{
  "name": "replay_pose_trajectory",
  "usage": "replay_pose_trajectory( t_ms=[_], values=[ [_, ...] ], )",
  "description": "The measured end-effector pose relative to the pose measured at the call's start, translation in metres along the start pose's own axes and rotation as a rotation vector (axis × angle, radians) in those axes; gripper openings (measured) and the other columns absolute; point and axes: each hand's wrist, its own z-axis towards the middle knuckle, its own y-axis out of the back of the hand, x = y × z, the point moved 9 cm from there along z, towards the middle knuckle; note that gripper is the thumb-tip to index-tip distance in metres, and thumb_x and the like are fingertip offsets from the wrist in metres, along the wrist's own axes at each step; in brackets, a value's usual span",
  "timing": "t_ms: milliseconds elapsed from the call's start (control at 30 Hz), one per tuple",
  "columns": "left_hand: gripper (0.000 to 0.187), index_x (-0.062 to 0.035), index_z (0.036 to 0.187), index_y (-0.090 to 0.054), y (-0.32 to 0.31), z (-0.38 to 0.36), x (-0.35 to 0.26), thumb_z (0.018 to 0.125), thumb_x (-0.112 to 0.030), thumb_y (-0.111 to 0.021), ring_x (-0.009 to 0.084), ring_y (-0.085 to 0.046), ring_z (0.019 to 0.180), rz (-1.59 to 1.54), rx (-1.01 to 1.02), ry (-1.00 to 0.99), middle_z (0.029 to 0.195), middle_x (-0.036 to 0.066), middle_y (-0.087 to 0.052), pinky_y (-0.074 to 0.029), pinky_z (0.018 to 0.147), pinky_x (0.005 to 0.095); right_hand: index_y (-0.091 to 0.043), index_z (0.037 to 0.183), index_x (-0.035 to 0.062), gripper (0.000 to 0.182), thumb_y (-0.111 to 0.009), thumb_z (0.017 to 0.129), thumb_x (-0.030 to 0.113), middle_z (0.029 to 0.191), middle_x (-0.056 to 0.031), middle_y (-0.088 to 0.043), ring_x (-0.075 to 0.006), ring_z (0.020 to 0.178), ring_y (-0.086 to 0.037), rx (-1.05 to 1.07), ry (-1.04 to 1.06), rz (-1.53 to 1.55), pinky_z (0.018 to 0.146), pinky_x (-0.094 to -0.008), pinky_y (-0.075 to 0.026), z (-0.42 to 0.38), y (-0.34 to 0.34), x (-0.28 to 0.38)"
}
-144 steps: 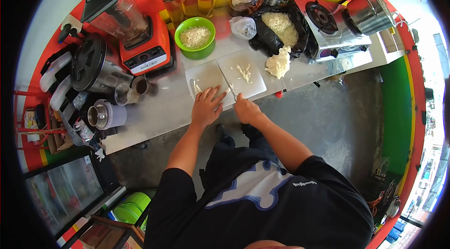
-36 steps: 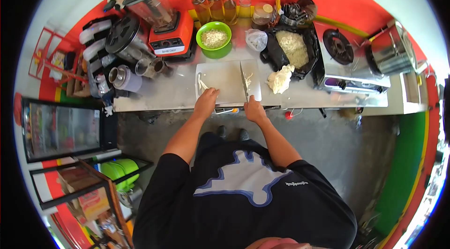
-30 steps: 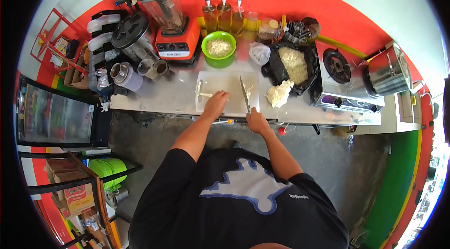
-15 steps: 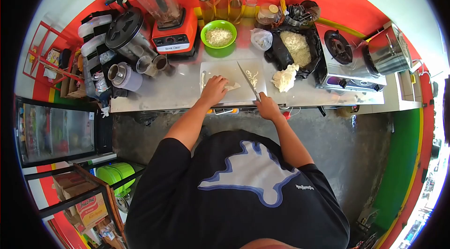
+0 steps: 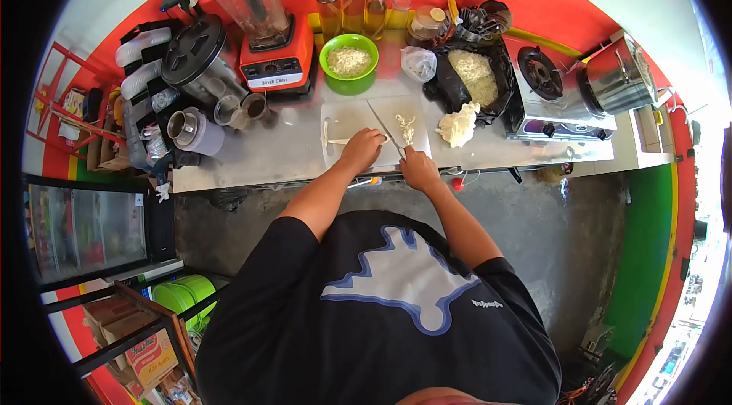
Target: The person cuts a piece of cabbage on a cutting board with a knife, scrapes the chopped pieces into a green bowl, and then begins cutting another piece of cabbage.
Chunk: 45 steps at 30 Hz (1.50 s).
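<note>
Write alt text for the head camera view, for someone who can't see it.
Seen from above, a person in a black shirt slices pale food on a white cutting board: the right hand grips a knife, the left hand presses the food down. Behind the board stand a green bowl of shreds, an orange blender and a gas stove.

- The knife (image 5: 385, 128) has a thin, shiny metal blade.
- The cutting board (image 5: 374, 133) looks like smooth, matt white plastic.
- The counter (image 5: 282, 153) is brushed metal with a dull sheen.
- The green bowl (image 5: 348, 64) is glossy plastic.
- The gas stove (image 5: 553, 96) and the pot (image 5: 614, 77) are polished, reflective metal.
- The blender (image 5: 263, 24) has a clear jar on a glossy orange base.
- The floor (image 5: 534, 214) is rough, matt grey concrete.
</note>
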Motion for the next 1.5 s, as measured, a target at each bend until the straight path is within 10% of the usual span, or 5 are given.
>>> replay_pose_trajectory(
  t_ms=[1500],
  values=[
    [0.014,-0.0110,0.093,-0.074,-0.004,-0.001,-0.003,0.086,-0.009,-0.062,0.0269,-0.063,0.097,0.137,-0.035,0.212,0.095,0.004,-0.068,-0.055,0.081,0.0410,-0.044,0.112,0.0007,0.031,-0.053,0.102,0.029,0.094,-0.0265,-0.071,-0.0456,0.093,-0.069,0.189,-0.090,-0.116,0.079,-0.0559,-0.054,-0.019,-0.029,-0.015]
  ],
)
